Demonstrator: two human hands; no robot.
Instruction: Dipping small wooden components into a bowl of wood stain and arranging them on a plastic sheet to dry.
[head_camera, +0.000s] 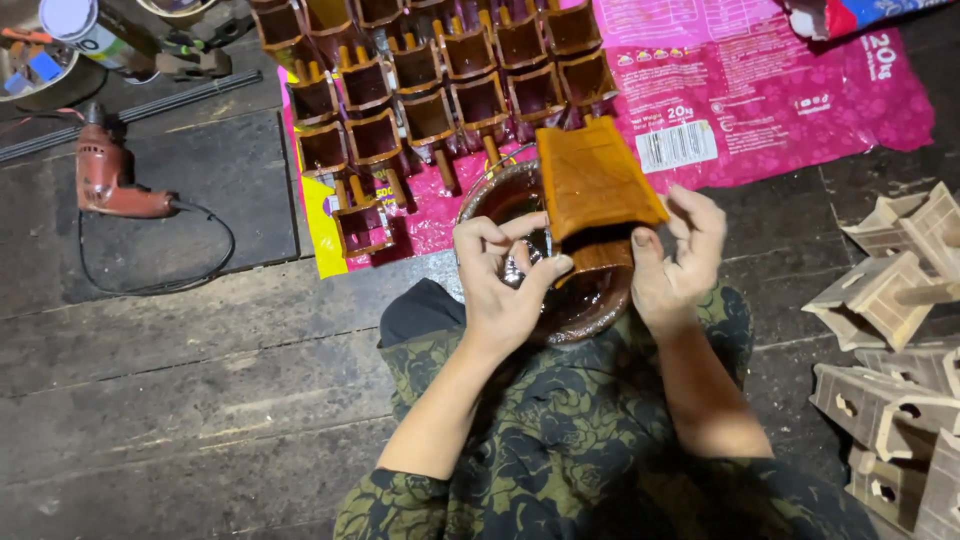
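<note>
1. The wet wooden piece (592, 185) is held over a bowl of dark stain (560, 300) and looks freshly coated and slick. Gripped only at its lower end, it could slip and drop back into the liquid, splashing the patterned trousers (560, 430) just below the bowl.
2. Stain may also run down onto the fingers, making the hold less sure.
3. If the piece tilts away, drips could land on the pink sack (760, 90) or touch the stained pieces (430, 80) drying in rows there, marking their finish.
4. The left hand (503, 285) is curled, thumb and forefinger pinched near the lower left edge of the piece; whether it truly grips the piece or some small thing is unclear.
5. The right hand (678, 262) is closed on the lower right edge, thumb in front, fingers (700, 215) spread along the side.
6. The piece rises between both hands, above the fingertips, its broad face upward.
7. Unstained pieces (890, 360) lie well apart at right; a red drill (110, 180) rests on the floor (190, 370) at left.
</note>
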